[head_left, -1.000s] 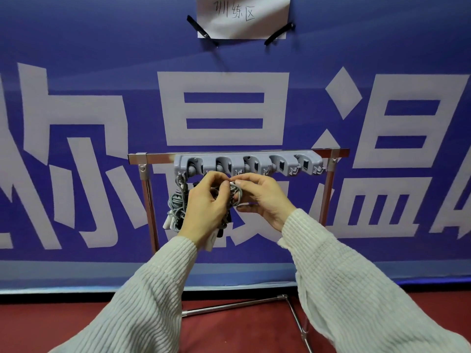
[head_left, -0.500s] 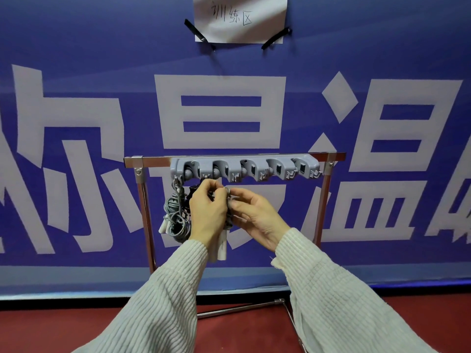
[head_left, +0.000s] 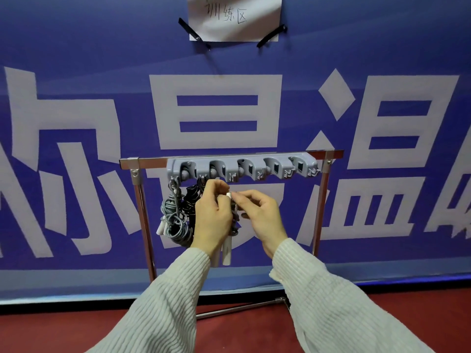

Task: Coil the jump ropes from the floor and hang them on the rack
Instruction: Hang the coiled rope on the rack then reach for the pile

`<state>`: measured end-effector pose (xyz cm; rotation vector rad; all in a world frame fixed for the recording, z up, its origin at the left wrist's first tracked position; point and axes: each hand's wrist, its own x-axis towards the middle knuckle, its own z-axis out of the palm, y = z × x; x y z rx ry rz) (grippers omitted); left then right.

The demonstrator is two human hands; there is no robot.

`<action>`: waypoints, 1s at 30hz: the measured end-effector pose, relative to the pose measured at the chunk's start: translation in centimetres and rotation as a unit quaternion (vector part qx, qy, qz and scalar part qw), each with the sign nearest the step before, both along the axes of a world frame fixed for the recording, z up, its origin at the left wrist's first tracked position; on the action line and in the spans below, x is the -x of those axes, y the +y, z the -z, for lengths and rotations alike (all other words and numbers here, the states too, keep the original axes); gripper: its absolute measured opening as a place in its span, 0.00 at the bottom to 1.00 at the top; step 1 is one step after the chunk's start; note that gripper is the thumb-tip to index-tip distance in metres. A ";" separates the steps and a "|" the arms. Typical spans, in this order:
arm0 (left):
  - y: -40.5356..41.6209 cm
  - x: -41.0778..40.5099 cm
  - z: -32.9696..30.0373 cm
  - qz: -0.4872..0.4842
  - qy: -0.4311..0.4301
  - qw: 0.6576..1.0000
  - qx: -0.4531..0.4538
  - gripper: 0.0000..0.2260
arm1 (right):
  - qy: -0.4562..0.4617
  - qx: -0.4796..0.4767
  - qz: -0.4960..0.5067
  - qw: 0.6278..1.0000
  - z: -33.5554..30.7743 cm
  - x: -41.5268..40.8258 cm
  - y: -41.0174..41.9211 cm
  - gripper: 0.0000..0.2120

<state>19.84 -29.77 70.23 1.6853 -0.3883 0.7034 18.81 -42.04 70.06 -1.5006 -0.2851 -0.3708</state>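
A grey plastic hook rack [head_left: 242, 168] is fixed to a chrome stand [head_left: 142, 205] in front of a blue banner. A coiled grey jump rope [head_left: 173, 220] hangs from the leftmost hook, and a coiled black rope [head_left: 190, 200] hangs beside it. My left hand [head_left: 211, 217] grips a third coiled rope just under the rack, and its white handles [head_left: 226, 250] dangle below my palm. My right hand [head_left: 262, 217] pinches the top of that bundle beside a white handle end [head_left: 228, 194]. Most of this rope is hidden behind my hands.
The three right-hand hooks [head_left: 300, 168] on the rack hold nothing. The stand's base bar [head_left: 242, 308] lies on the red floor [head_left: 63, 332]. A white paper note [head_left: 234, 17] is taped to the banner above.
Both hands with the rope bundle have dropped a little below the rack. A white handle end now shows between my fingertips.
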 end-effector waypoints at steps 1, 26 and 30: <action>0.0 0.0 0.1 -0.009 -0.008 1.000 -0.025 0.08 | -0.006 0.019 0.009 1.000 -0.3 -0.1 -0.1 0.07; -1.9 -6.6 -1.1 -0.063 0.077 0.995 0.022 0.04 | 0.077 0.018 0.017 0.997 -2.0 -8.0 -0.3 0.10; -2.5 -7.0 -1.4 -0.079 0.080 0.993 0.022 0.03 | 0.045 0.070 0.117 0.990 -2.0 -8.7 0.4 0.08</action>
